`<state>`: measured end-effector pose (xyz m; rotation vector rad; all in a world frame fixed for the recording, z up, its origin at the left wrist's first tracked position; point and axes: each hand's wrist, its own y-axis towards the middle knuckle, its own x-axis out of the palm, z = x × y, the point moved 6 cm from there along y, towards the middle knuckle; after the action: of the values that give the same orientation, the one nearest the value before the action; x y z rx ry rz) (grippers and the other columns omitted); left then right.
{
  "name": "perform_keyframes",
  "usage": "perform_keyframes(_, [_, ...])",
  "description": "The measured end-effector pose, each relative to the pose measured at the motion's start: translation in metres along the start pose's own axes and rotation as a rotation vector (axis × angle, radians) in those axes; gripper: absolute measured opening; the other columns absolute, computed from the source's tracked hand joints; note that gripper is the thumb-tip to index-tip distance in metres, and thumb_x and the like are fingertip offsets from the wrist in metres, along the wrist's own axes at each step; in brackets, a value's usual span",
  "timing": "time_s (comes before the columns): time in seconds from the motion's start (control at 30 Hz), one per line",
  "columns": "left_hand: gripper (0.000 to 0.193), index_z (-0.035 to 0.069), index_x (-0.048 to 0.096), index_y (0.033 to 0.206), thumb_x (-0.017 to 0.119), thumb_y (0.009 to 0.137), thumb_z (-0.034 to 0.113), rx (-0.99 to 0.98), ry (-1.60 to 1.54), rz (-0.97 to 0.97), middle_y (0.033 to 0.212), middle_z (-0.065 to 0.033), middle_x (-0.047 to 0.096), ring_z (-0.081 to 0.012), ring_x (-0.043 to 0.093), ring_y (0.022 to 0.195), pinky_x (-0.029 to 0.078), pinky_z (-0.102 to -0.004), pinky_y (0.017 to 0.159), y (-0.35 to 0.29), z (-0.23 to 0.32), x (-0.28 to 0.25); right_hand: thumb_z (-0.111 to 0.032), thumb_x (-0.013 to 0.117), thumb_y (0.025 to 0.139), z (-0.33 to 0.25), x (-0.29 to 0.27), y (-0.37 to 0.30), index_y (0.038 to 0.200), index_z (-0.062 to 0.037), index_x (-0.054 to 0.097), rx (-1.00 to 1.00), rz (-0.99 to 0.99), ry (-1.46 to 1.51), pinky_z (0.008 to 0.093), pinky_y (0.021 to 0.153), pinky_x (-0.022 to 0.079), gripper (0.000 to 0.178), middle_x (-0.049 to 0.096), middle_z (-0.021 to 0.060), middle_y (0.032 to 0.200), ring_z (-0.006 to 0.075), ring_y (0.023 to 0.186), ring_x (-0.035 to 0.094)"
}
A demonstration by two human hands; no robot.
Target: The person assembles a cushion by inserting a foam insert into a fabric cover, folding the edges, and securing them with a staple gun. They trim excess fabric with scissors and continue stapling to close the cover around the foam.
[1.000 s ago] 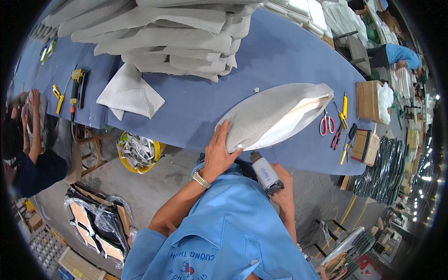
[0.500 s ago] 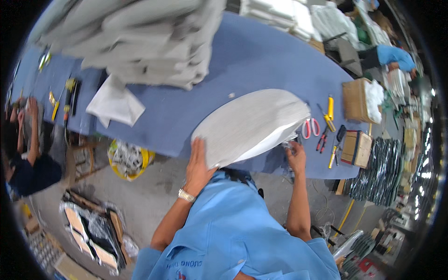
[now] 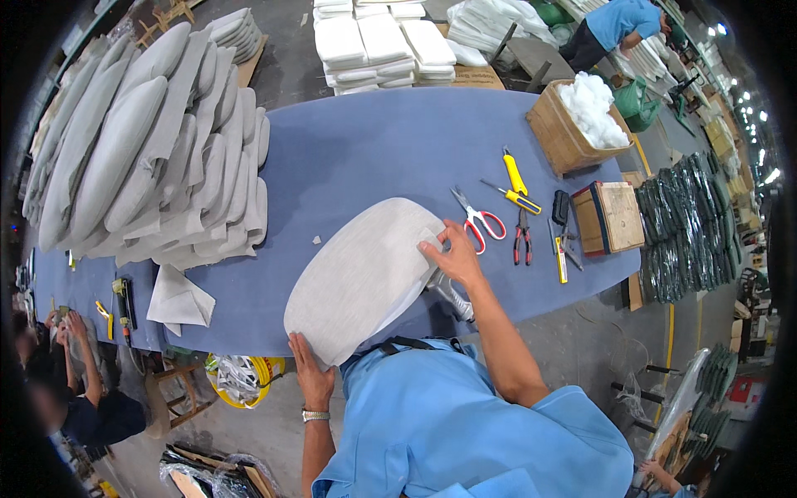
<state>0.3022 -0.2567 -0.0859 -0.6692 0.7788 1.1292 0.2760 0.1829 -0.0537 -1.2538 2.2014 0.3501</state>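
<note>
We steady a grey fabric-covered cushion panel (image 3: 365,278) on the blue tabletop (image 3: 357,158), left hand (image 3: 311,378) gripping its near edge, right hand (image 3: 452,256) pinching its far corner flat.

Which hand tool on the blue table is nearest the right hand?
The red-handled scissors, just beside the right hand; the yellow-handled tools and pliers lie farther right.

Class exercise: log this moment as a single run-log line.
left hand: on near edge of grey cushion panel | right hand: pressing its far corner | panel: on blue table | scissors: beside
</note>
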Motion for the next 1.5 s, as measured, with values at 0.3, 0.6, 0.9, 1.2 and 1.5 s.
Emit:
perform_keyframes(0.3, [0.113, 0.004, 0.016, 0.165, 0.072, 0.068, -0.009, -0.001, 0.099, -0.008, 0.169, -0.0271, 0.022, -0.0465, 0.024, 0.155, 0.028, -0.0478, 0.126, -0.008, -0.002, -0.001, -0.033, 0.074, 0.092, 0.027, -0.001, -0.012, 0.078, 0.0037, 0.068, -0.017, -0.093, 0.324, 0.0439, 0.111, 0.045, 0.04, 0.043, 0.0279, 0.159, 0.0436, 0.137, 0.054])
perform_keyframes(0.6, [0.104, -0.001, 0.022, 0.162, 0.08, 0.075, 0.002, -0.16, -0.073, -0.48, 0.144, -0.0328, 0.056, -0.0459, 0.061, 0.128, 0.052, -0.0473, 0.103, -0.076, 0.031, -0.071, -0.022, 0.076, 0.088, -0.053, -0.042, -0.09, 0.063, 0.0005, 0.057, -0.029, 0.077, 0.253, 0.0351, 0.059, 0.051, 0.039, 0.051, 0.0255, 0.154, 0.0249, 0.065, 0.068])
perform_keyframes(0.9, [0.106, -0.002, 0.029, 0.16, 0.09, 0.077, 0.024, 0.065, -0.093, -0.769, 0.162, -0.0293, 0.036, -0.0415, 0.038, 0.15, 0.034, -0.0427, 0.123, 0.061, 0.186, -0.049, -0.017, 0.078, 0.086, -0.069, -0.04, -0.093, 0.065, -0.0003, 0.06, -0.03, -0.003, 0.175, 0.0393, 0.068, 0.058, 0.032, 0.046, 0.0248, 0.158, 0.0312, 0.081, 0.074])
perform_keyframes(1.2, [0.1, 0.004, 0.035, 0.159, 0.077, 0.068, -0.006, 0.463, 0.019, -0.538, 0.162, -0.0211, 0.041, -0.041, 0.041, 0.148, 0.044, -0.0481, 0.115, 0.114, 0.266, 0.025, -0.014, 0.079, 0.085, -0.075, -0.031, -0.094, 0.072, -0.002, 0.061, -0.131, 0.141, 0.239, 0.0461, 0.089, 0.059, 0.025, 0.061, 0.012, 0.142, 0.0464, 0.126, 0.062])
perform_keyframes(1.5, [0.099, 0.004, 0.037, 0.159, 0.08, 0.07, -0.002, 0.518, -0.002, -0.536, 0.161, -0.0196, 0.043, -0.0411, 0.043, 0.147, 0.044, -0.0457, 0.116, 0.123, 0.271, 0.026, -0.021, 0.087, 0.08, -0.073, -0.038, -0.098, 0.087, -0.0068, 0.069, -0.237, 0.185, 0.134, 0.0422, 0.084, 0.053, 0.024, 0.067, 0.0061, 0.102, 0.0356, 0.099, 0.065])
